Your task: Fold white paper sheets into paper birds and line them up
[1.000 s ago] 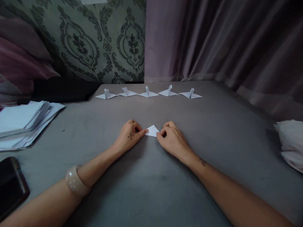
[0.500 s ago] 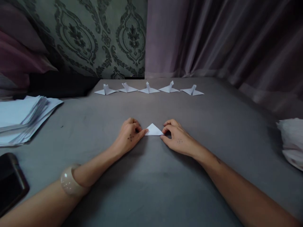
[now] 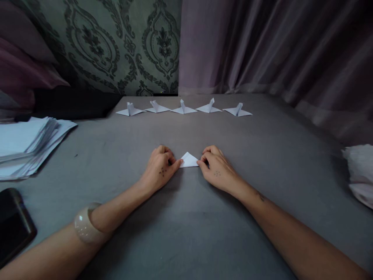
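A small white folded paper triangle (image 3: 189,160) lies on the grey cloth surface in the middle of the head view, its point facing away from me. My left hand (image 3: 163,165) pinches its left corner, thumb on top and the other fingers curled. At the right corner, my right hand (image 3: 217,167) closes thumb and fingertips on the paper. The fingertips under the corners are hidden. Beyond the hands stands a row of several folded paper birds (image 3: 183,108) with flat wings and upright middles.
A stack of white paper sheets (image 3: 23,142) lies at the left, with a dark phone (image 3: 14,225) nearer me. Black cloth (image 3: 72,104) covers the back left. A whitish bundle (image 3: 359,171) sits at the right edge. A curtain (image 3: 262,46) hangs behind.
My right thumb and fingers have closed together on the triangle's right corner, and that hand has shifted slightly left. My left hand keeps its hold almost unmoved.
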Tool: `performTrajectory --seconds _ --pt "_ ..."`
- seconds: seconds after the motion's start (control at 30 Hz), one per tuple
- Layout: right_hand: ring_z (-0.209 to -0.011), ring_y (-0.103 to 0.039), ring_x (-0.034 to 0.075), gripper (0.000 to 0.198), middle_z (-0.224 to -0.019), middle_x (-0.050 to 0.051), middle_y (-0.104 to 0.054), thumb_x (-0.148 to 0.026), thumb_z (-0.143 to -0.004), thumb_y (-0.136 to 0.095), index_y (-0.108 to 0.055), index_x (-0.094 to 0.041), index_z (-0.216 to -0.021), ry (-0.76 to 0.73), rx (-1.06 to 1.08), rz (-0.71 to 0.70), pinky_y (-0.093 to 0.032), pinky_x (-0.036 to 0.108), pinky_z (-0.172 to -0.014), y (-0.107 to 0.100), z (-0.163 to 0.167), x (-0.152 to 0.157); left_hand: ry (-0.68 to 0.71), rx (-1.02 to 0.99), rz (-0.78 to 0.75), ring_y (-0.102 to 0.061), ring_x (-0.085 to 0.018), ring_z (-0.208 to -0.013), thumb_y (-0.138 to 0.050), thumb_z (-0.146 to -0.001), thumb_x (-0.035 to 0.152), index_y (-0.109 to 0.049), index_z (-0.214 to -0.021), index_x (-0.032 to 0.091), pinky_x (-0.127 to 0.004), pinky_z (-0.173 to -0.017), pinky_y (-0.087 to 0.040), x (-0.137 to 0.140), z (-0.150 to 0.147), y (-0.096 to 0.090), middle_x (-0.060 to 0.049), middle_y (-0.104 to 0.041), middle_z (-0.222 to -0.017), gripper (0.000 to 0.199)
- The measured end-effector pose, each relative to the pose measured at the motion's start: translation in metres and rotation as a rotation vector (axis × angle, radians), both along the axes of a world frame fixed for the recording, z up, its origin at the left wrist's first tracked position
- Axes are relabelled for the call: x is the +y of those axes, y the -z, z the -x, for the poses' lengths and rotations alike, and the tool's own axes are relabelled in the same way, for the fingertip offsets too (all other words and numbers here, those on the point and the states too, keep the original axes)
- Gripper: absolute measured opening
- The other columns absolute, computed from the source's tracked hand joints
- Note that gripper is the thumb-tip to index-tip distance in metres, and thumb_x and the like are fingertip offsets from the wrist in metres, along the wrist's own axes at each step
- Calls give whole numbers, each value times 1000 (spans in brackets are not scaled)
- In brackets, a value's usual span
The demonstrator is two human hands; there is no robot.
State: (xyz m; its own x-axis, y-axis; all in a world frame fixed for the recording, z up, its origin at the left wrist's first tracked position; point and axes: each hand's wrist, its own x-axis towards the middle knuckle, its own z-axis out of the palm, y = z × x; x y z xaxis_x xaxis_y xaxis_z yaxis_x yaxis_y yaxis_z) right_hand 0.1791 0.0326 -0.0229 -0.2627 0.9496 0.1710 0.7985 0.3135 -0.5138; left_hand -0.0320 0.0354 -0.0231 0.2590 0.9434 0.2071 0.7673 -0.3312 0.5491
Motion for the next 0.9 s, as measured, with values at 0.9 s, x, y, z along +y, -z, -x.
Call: performTrajectory --seconds 0.9 --pt "-68 -57 12 9 -73 -1 -61 -14 -73 -51 -57 -19 -79 191 322 296 -43 25 -66 -18 35 9 388 182 -163 -50 -21 -91 -38 -94 18 -65 -108 18 -35 -87 -41 9 -3 5 -10 -60 -101 31"
